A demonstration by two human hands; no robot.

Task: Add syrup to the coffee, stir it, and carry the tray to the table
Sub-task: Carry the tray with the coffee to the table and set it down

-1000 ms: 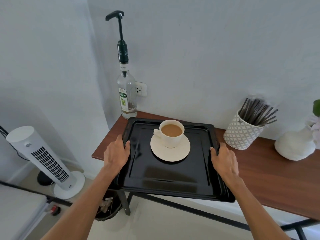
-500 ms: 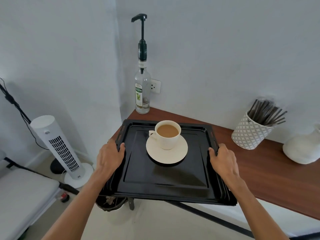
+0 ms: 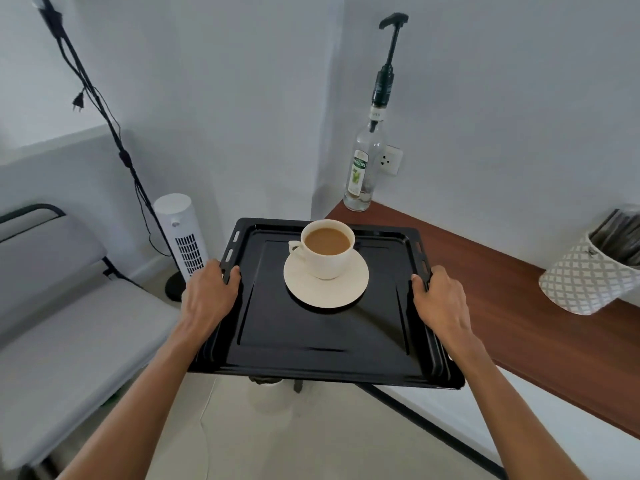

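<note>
I hold a black tray (image 3: pixel 322 344) level in the air, off the left end of the wooden table (image 3: pixel 512 306). My left hand (image 3: pixel 209 299) grips its left rim and my right hand (image 3: pixel 440 299) grips its right rim. A white cup of milky coffee (image 3: pixel 327 249) stands on a white saucer (image 3: pixel 325 289) on the tray's far half. The clear syrup bottle (image 3: pixel 363 168) with a tall black pump stands in the table's back corner by the wall.
A patterned white holder (image 3: pixel 585 282) with dark sticks stands on the table at the right. A white tower fan (image 3: pixel 181 233) and a stand with cables (image 3: pixel 100 109) are on the left, above a grey cushioned seat (image 3: pixel 69 334). Pale floor lies below the tray.
The tray with the cup has come off the table and swung to the left with both hands. The view has turned left, so the bottle and holder now lie further right.
</note>
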